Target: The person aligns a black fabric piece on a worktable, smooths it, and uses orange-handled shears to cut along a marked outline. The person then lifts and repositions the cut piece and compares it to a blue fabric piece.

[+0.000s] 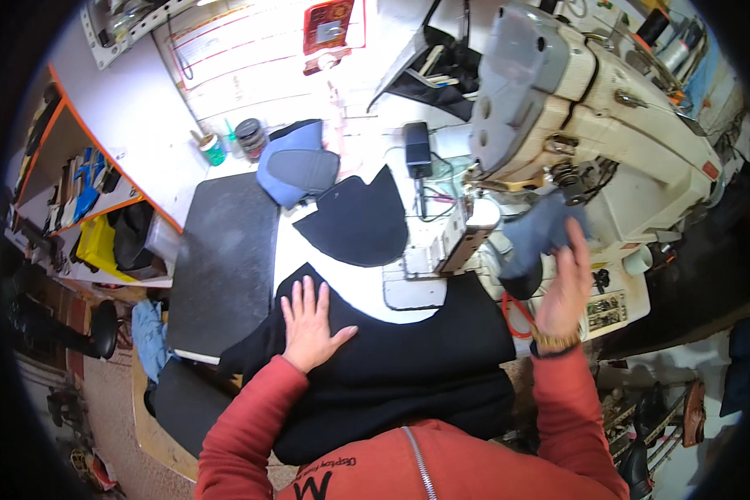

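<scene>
My left hand [308, 328] lies flat with fingers spread on a large black fabric piece [408, 358]. That fabric covers the front of the white table and drapes toward my lap. On the right, my right hand [562, 287] is held with fingers stretched out at the edge of a blue-grey piece with a black end [535, 237]. No grip on this piece shows, and my thumb is hard to make out. Red-handled scissors [518, 317] lie just left of my right wrist. Ahead, a black cut piece with a notch [358, 218] rests on the table.
A large cream sewing machine [558, 92] fills the right, its metal post [468, 232] rising from the table. Blue-grey pieces [296, 167], a dark board [225, 258], a jar [250, 137], a green bottle [212, 150] and a black power adapter [417, 148] lie around. Shelves [83, 192] stand left.
</scene>
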`<action>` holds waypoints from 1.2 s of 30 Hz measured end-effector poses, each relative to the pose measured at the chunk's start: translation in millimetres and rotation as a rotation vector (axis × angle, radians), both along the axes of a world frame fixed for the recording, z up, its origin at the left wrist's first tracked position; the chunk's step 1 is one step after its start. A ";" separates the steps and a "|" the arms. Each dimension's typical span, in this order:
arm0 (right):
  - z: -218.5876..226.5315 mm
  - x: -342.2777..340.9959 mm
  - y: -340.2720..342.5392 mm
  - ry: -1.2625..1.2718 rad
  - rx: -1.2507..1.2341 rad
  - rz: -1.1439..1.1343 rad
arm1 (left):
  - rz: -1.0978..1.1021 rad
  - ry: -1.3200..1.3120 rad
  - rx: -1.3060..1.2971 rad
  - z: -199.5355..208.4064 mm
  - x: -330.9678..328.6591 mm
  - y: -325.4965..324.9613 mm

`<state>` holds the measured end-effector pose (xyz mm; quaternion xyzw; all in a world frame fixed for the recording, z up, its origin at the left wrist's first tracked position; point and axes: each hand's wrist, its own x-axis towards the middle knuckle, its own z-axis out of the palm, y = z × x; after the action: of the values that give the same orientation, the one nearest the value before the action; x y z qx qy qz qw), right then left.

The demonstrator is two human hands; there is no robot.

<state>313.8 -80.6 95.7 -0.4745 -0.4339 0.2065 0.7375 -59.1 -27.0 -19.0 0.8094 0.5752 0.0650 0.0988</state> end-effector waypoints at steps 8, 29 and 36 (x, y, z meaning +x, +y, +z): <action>-22.3 -138.5 -44.4 -1.176 -0.191 0.549 | 0.147 -0.809 -0.444 16.3 -16.2 21.8; -115.1 -110.0 -63.8 -0.056 -0.591 0.674 | -0.227 -0.357 0.053 68.6 -13.1 -14.7; -107.9 -89.1 -62.4 -0.712 -0.322 -0.065 | -0.330 -0.591 -0.037 89.4 2.4 -13.7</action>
<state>224.8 -143.0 -12.2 -0.6396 -0.6095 0.0709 0.4631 -56.6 -40.7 70.4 0.8359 0.3839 0.2697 0.2849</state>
